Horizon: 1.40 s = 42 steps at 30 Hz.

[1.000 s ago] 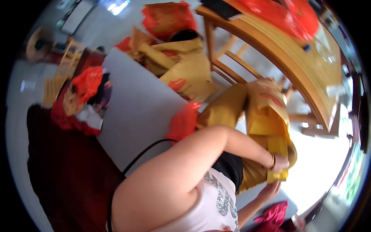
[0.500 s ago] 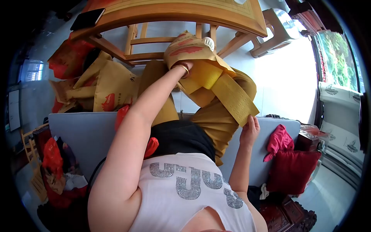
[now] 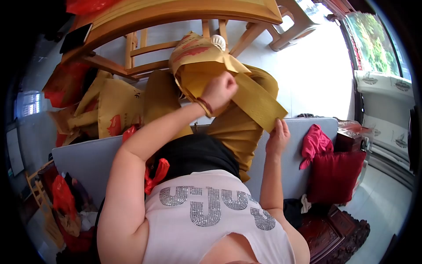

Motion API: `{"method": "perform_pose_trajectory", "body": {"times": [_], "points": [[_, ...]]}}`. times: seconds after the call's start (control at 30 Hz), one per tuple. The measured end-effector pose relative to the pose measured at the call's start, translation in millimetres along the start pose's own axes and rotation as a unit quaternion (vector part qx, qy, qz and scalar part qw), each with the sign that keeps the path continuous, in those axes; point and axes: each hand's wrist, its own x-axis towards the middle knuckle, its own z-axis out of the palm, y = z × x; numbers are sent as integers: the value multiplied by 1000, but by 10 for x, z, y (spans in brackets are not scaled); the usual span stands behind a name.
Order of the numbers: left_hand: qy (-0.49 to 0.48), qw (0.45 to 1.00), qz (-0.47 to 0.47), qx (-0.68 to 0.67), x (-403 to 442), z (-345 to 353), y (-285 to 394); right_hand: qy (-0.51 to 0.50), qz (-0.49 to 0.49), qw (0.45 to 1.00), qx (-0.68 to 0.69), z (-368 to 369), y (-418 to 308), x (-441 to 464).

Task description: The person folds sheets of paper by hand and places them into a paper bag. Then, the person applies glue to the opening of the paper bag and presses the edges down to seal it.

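Observation:
A long strip of yellow joss paper [image 3: 259, 102] with embossed round marks lies across my right thigh. Its outer end is pinched by my right hand [image 3: 278, 135], thumb against fingers. My left hand [image 3: 220, 91], with a bracelet at the wrist, is curled into a fist over the strip's inner end; whether anything is inside the fist is hidden. Just beyond it, the brown paper bag [image 3: 195, 55] with red print rests between my knees, its mouth gaping towards me. Part of the bag's opening is covered by my left hand.
A wooden table [image 3: 176, 17] stands ahead, a dark phone-like slab [image 3: 76, 38] on its edge. More brown printed bags [image 3: 116, 108] sit at left. A plastic stool [image 3: 294, 26] is ahead right. A red cushion [image 3: 336, 176] and pink cloth [image 3: 316, 143] lie on the right.
My left hand has come out of the bag's mouth and moved right, over the strip's inner end, closed. My right hand keeps its pinch on the outer end. The view has shifted slightly.

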Motion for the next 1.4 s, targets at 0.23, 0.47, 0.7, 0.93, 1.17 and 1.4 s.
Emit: {"method": "perform_pose_trajectory", "body": {"times": [0.23,0.47,0.7,0.93,1.17,1.4], "points": [[-32,940,209,268,-152,626,582,-52,27,998,-29,30,-85,-30],[-34,929,202,310,-39,732,417,-55,52,997,20,-74,-12,21],[-48,961,180,203,19,679,326,-90,65,991,77,-135,29,97],[-160,981,111,18,96,448,272,-94,75,989,83,-135,54,95],[-151,981,123,-6,131,265,202,-84,66,993,40,-133,62,134],[-81,894,96,431,314,-476,-296,-41,68,996,46,-84,72,107]]}}
